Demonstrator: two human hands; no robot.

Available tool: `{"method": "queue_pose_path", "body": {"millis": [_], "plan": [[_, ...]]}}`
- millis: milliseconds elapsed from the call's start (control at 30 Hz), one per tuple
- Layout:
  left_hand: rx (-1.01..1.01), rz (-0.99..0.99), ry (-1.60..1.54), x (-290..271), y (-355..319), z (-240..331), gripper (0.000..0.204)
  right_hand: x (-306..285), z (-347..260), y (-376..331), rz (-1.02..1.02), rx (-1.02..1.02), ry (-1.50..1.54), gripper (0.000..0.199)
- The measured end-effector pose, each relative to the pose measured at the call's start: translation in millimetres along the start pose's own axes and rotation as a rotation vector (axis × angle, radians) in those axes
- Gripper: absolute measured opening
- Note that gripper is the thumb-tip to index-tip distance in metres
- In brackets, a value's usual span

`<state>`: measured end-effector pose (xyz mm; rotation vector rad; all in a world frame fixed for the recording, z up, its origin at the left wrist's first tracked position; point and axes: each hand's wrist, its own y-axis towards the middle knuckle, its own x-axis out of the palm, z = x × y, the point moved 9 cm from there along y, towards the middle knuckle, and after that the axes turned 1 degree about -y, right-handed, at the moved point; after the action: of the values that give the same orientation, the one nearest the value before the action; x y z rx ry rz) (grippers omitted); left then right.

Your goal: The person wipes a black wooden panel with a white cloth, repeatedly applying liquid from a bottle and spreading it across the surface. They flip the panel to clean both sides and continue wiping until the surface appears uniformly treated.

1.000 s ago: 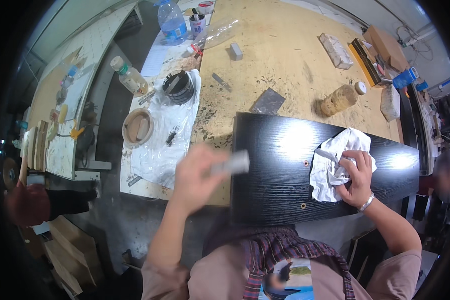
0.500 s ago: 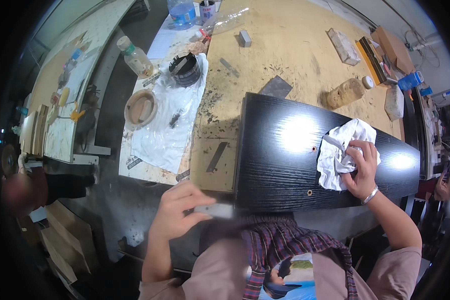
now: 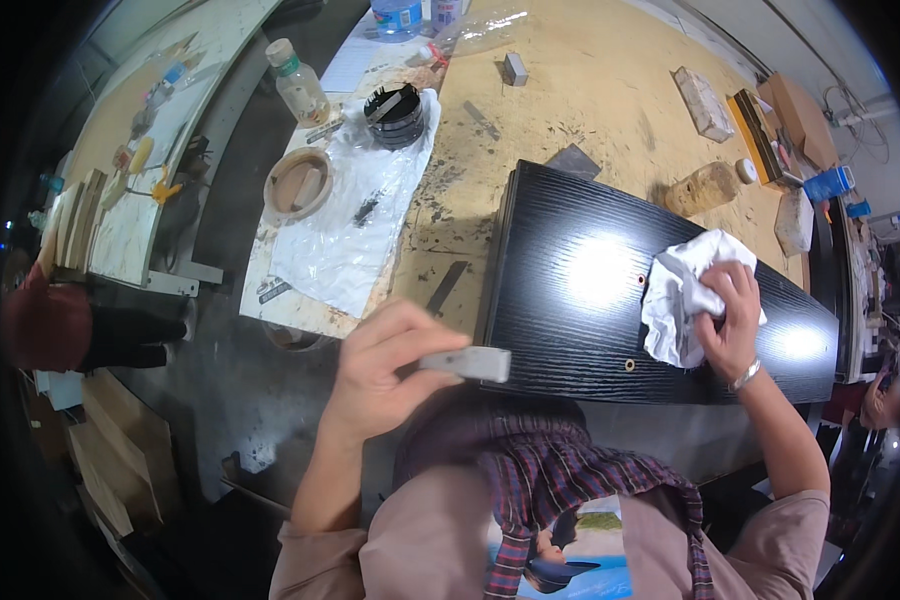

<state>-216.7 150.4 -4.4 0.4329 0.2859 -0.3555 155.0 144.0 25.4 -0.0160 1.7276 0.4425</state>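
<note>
Left hand (image 3: 385, 365): fingers closed around a small grey flat block (image 3: 467, 362), long axis roughly level, free end pointing toward the right hand (image 3: 727, 320). Right hand: curled on a crumpled white cloth (image 3: 685, 295), pressed to the glossy black panel (image 3: 610, 290) (long axis running away rightward). Since half a second ago, the block sits slightly higher. Beyond the left hand: round black container (image 3: 394, 102), dark pieces inside; clear bottle (image 3: 298, 87).

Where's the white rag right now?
The white rag lies under the right hand on the right part of the glossy black board.
</note>
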Motion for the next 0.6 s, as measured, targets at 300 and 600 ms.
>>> {"method": "queue_pose_path", "body": {"millis": [300,600], "plan": [[-0.046,-0.016,-0.047,6.7,-11.8,-1.3,0.041,36.6,-12.5,72.7,0.079,0.089,-0.179,0.036],[0.005,-0.011,-0.053,2.5,-25.7,8.0,0.041,29.6,-22.4,61.4,0.15,0.032,-0.169,0.037]]}}
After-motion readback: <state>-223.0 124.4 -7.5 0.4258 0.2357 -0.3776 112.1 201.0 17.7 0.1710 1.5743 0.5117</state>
